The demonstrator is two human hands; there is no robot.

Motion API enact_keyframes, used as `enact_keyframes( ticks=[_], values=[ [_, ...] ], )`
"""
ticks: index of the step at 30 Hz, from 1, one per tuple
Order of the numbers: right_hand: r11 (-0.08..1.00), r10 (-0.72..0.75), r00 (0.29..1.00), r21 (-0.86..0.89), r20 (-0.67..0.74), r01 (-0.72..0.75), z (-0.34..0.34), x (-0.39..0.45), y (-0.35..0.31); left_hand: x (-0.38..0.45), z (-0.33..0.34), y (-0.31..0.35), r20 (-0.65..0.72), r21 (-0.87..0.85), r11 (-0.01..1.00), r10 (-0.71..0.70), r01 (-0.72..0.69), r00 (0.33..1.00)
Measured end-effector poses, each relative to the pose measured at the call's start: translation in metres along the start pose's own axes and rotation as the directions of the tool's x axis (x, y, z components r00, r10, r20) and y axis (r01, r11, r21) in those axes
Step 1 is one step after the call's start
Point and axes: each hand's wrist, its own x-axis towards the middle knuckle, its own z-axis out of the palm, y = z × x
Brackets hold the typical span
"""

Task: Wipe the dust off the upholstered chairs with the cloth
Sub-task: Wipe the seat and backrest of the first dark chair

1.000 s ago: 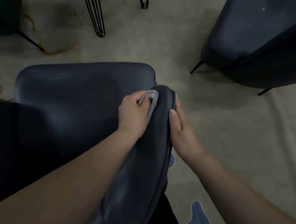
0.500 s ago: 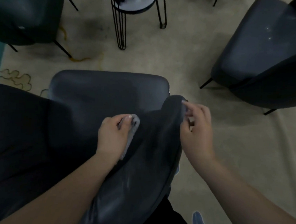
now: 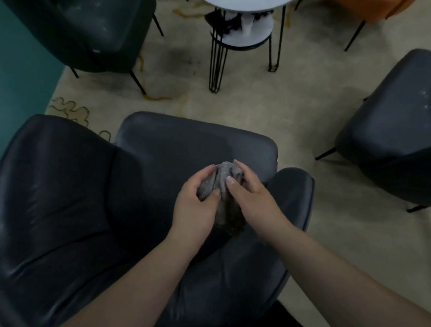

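Fingers (image 3: 209, 179) round cloth (image 3: 224, 187) (both hands)

Beige rug (image 3: 276, 111) carries three dark chairs (image 3: 53, 203), round two-tier side table (image 3: 243, 41).

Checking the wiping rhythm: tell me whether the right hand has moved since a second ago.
Yes. The right hand left the outer side of the chair's armrest and moved inward over the seat to grip the cloth.
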Motion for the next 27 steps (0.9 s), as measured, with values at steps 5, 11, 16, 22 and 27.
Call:
enact_keyframes(
  ticks=[5, 11, 16, 22, 27],
  values=[
    [0.96, 0.116, 0.99, 0.244, 0.085, -0.134, 0.01, 0.014, 0.001, 0.012, -0.003, 0.005, 0.007, 0.023, 0.998, 0.051, -0.051, 0.999],
    [0.967, 0.172, 0.977, 0.168, 0.123, -0.191, -0.018, 0.05, 0.001, 0.046, -0.002, -0.01, -0.004, 0.425, 0.9, 0.113, -0.1, 0.994],
    [0.987, 0.15, 0.986, 0.036, 0.078, -0.154, -0.074, 0.104, -0.022, 0.069, 0.012, -0.019, -0.156, 0.642, 0.767, 0.122, 0.007, 0.98],
    [0.979, 0.099, 0.987, -0.189, 0.123, -0.074, -0.141, 0.15, -0.066, 0.082, 0.051, 0.005, -0.16, 0.868, 0.488, 0.092, 0.096, 0.983],
    [0.967, 0.084, 0.983, -0.25, 0.161, -0.041, -0.158, 0.168, -0.093, 0.09, 0.064, 0.028, -0.143, 0.915, 0.393, 0.106, 0.091, 0.984]
  ],
)
